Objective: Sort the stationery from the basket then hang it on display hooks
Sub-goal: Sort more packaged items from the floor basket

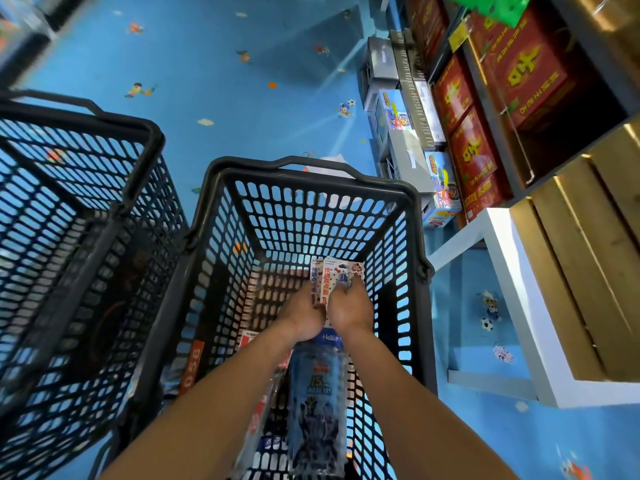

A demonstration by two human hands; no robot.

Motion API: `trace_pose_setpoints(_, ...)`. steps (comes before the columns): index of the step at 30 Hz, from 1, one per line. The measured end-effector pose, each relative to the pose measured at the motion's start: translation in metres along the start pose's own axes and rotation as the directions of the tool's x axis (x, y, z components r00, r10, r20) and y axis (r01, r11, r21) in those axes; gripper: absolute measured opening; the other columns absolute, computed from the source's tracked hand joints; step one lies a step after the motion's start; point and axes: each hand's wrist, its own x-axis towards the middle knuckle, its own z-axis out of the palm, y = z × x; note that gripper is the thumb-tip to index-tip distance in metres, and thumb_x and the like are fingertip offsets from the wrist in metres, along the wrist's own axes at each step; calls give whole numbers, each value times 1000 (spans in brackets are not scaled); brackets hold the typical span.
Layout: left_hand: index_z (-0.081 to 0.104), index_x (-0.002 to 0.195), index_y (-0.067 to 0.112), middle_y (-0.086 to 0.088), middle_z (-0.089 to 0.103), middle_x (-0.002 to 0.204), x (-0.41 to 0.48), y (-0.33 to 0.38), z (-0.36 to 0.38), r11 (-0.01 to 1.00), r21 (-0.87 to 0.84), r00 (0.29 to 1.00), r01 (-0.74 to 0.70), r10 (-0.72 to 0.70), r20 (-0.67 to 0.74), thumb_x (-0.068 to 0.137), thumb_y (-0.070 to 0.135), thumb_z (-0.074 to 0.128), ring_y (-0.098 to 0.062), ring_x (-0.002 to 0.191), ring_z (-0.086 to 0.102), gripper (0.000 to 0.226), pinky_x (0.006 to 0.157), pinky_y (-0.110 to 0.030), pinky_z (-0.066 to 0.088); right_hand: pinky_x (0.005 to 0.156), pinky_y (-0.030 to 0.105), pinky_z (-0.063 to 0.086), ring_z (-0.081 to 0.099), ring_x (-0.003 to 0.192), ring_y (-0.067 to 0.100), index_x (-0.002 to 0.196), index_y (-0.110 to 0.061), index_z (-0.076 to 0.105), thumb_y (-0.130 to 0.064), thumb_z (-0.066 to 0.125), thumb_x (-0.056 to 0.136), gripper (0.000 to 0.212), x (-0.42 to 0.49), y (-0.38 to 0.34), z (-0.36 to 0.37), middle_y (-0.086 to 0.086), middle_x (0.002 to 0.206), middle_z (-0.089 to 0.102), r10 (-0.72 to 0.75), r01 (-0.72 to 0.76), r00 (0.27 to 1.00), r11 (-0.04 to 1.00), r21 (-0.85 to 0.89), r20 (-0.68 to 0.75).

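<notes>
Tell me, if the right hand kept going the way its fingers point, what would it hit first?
Probably the far mesh wall of the black plastic basket. The right hand pinches white carded stationery packs aimed there, though depth is unclear.

bright even light | wide-angle bending at edges | left corners blurred

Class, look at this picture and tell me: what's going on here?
A person is reaching both arms into a black mesh basket standing on the blue floor. The left hand and the right hand together hold a few carded stationery packs. A larger blue pack lies under the wrists in the basket. A second black basket stands to the left. No display hooks are in view.
</notes>
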Motion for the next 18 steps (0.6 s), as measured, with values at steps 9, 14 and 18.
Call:
trace_pose_setpoints(9, 54, 136, 22, 3, 63, 127, -53, -2, -49, 996, -58, 996, -62, 57, -74, 100, 15, 60, -21, 122, 58, 37, 107, -37, 47, 102, 43, 52, 61, 121, 28, 147, -11, 44, -21, 57, 97, 52, -57, -14, -17, 11, 142, 59, -141, 142, 990, 985, -99, 16)
trace_pose_setpoints(14, 55, 124, 17, -2, 66, 110, -99, 1, -84, 991, -36, 987, -128, 124, -105, 99, 14, 60, -19, 96, 67, 26, 75, -26, 50, 111, 39, 44, 52, 134, 30, 152, -8, 39, -23, 63, 98, 60, -115, -30, -27, 10, 151, 50, -230, 232, 973, 963, -140, 33)
trace_pose_setpoints(18, 48, 129, 24, 10, 58, 110, -147, 2, -110, 983, -15, 980, -181, 179, -89, 100, 12, 60, -11, 91, 60, 34, 78, -29, 53, 98, 35, 48, 60, 119, 30, 142, -8, 48, -21, 64, 98, 49, -172, -41, -34, 12, 136, 61, -294, 291, 956, 945, -151, 6)
